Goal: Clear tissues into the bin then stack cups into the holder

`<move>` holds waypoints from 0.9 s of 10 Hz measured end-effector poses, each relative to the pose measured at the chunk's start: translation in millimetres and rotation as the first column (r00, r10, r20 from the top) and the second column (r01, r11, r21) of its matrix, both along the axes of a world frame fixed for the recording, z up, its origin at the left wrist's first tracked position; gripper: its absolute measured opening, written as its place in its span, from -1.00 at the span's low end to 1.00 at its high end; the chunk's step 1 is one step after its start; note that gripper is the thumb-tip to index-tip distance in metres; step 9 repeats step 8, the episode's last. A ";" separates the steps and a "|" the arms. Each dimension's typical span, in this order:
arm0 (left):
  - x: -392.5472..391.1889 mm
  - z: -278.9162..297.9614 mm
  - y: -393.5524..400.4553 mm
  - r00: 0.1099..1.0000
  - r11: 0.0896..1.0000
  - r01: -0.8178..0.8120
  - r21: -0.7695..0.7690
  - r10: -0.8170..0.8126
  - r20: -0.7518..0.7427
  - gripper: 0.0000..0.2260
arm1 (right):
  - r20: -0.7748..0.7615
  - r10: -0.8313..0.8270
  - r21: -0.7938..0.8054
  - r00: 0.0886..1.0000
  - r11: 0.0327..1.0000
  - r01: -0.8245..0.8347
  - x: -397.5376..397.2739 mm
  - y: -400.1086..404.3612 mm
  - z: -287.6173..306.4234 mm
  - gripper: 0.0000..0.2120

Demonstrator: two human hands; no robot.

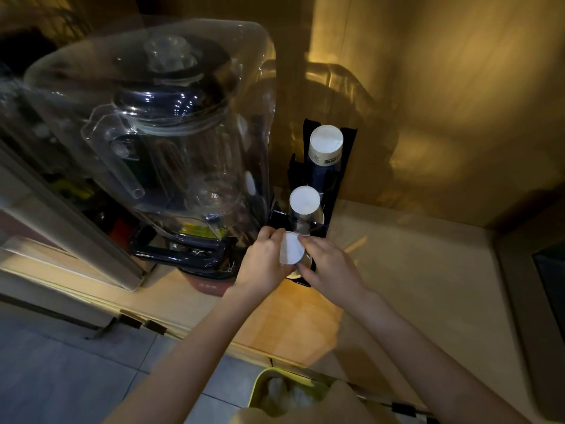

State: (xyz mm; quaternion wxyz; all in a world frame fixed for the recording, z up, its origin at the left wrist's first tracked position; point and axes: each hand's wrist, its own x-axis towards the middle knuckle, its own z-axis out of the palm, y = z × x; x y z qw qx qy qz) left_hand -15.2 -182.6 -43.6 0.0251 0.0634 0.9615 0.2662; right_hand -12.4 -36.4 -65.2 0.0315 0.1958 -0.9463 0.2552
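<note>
A black cup holder (347,166) stands on the counter against the wall. Its far slot has a tall stack of upturned paper cups (325,148); the middle slot has a shorter stack (304,203). Over the near slot, both hands grip one upturned cup with a white base (291,249). My left hand (263,261) holds its left side, and my right hand (330,264) holds its right side. Below the counter edge sits a yellow-green bin (260,390) with white tissues (284,393) inside.
A large blender with a clear plastic cover (171,133) stands right next to the holder on its left. A thin wooden stick (356,243) lies on the counter just right of the holder. A dark appliance edge (550,280) is at far right. Grey floor tiles lie below.
</note>
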 end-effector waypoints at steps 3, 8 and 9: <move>-4.5 1.8 0.2 1.000 0.997 0.031 -0.072 -0.031 -0.002 -0.49 | 0.072 -0.023 -0.001 0.997 1.000 0.023 -4.8 -4.0 15.3 -0.60; -82.0 182.0 64.1 0.984 0.974 0.160 0.160 -0.146 -0.099 -0.66 | -0.221 -0.263 -0.952 0.939 0.266 -0.149 28.2 99.1 246.2 -0.87; -82.0 182.0 64.1 0.984 0.974 0.160 0.160 -0.146 -0.099 -0.66 | -0.221 -0.263 -0.952 0.939 0.266 -0.149 28.2 99.1 246.2 -0.87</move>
